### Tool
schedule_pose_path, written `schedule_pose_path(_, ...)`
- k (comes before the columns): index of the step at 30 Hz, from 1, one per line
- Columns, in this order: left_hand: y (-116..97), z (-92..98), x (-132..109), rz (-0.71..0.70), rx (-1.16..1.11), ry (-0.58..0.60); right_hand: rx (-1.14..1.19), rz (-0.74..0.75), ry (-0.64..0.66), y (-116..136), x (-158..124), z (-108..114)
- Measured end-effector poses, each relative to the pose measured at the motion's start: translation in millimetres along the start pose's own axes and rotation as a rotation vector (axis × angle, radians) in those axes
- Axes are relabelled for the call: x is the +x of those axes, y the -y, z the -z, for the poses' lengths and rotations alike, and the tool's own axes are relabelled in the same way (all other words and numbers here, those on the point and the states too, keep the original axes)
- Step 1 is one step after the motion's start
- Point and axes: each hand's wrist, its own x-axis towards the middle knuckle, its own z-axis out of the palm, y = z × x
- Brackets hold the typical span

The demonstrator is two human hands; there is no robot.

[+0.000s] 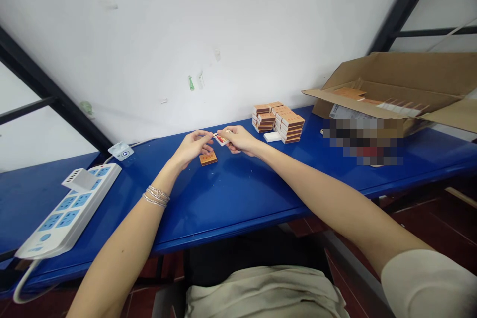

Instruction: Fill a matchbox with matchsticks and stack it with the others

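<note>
My right hand [238, 140] grips a small white matchbox tray [222, 140] with red-tipped matches showing in it. Close against the tray's left end, the thumb and forefinger of my left hand [196, 146] are pinched together. Whatever lies between those fingertips is too small to make out. An orange-brown matchbox cover [207, 159] lies flat on the blue table just below my left fingers. To the right of my right hand, several matchboxes [290, 124] stand in stacks, and a white piece [272, 136] like a tray lies at their foot.
A cardboard box [372, 94] with its flaps spread stands on the right of the blue table [231, 198], more orange-brown boxes inside. On the left lies a white power strip [74, 208] with a plug, near a small white device [121, 151]. A white wall rises behind.
</note>
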Motion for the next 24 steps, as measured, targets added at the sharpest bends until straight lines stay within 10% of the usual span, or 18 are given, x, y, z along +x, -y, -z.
schedule_pose_path(7, 10.8, 21.1, 3.0, -0.134, 0.766, 0.083, -0.067, -0.047, -0.103, -9.1, 9.4, 14.6)
schedule_pose_path(24, 6.5, -9.4, -4.5, -0.343, 0.694, -0.150, -0.087, 0.033, -0.216, -4.7, 3.0, -2.2)
